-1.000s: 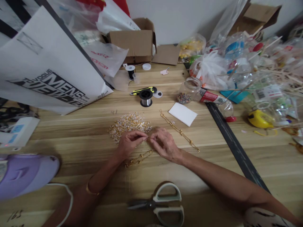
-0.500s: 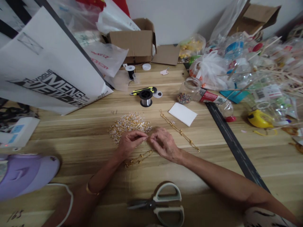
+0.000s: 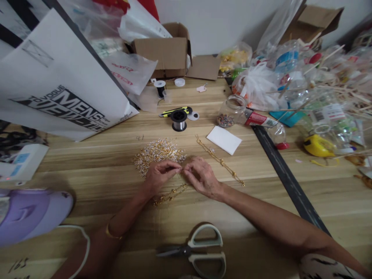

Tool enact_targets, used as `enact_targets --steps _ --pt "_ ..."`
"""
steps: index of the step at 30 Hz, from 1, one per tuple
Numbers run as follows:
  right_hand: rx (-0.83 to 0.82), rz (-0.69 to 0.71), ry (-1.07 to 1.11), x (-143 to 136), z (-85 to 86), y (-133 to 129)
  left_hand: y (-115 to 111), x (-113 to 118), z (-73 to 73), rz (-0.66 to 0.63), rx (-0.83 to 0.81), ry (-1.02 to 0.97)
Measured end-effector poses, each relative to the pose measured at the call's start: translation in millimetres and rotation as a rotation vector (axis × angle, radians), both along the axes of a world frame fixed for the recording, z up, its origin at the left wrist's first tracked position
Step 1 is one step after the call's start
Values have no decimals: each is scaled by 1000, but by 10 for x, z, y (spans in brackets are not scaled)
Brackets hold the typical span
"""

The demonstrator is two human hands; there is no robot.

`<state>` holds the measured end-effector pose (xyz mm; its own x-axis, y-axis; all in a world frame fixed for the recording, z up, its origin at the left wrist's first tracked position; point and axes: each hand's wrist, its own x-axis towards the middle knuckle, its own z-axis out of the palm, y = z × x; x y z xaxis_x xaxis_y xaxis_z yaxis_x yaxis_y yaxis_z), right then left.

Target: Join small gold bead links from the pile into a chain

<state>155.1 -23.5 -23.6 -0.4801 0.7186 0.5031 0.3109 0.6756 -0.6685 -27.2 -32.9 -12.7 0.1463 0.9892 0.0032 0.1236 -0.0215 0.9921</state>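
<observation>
My left hand [image 3: 159,175] and my right hand [image 3: 203,179] meet fingertip to fingertip, each in a pinch; whatever lies between the fingers is too small to make out. Just behind my left hand is a pile of small gold and clear pieces [image 3: 154,152]. A gold chain [image 3: 170,195] lies on the wood in front of my hands. Another gold chain [image 3: 221,161] stretches diagonally behind and to the right of my right hand. Scissors [image 3: 190,252] with pale handles rest near the front edge of the view, blades pointing left.
Behind the pile stand a wire spool [image 3: 179,121] and yellow-black cutters [image 3: 174,111]. A bead jar [image 3: 231,112] and folded white paper [image 3: 224,140] are to the right, beyond them plastic bottles [image 3: 328,108]. A purple iron [image 3: 35,215] sits at left.
</observation>
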Motion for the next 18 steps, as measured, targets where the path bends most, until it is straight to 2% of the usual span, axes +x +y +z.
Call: enact_targets --steps 18 --pt "1 8 8 0 0 1 8 -11 -18 -30 50 -27"
